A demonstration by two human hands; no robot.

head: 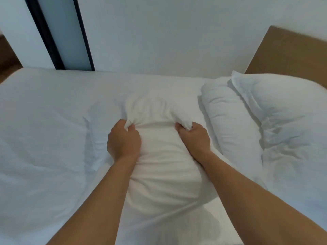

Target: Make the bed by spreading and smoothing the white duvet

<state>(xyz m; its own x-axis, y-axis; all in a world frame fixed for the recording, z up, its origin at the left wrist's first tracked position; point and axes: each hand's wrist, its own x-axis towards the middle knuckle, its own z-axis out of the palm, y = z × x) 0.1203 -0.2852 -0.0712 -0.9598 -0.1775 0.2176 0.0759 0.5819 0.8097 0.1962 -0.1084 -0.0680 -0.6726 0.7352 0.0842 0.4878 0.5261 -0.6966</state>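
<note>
A bunched, folded mass of the white duvet (159, 156) lies in the middle of the bed (44, 121), running from me toward the far side. My left hand (123, 140) grips a fistful of its cloth on the left side. My right hand (192, 137) grips another fistful on the right side. Between the two hands the fabric is pulled taut, and beyond them it puffs up in a soft hump. Both forearms reach out over the bundle.
Two white pillows (276, 110) lie at the right against a brown headboard (290, 53). A white wall (168, 32) runs along the far bed edge, with a dark-framed frosted panel (60, 32) at the upper left. Brown floor (7, 59) shows at the far left.
</note>
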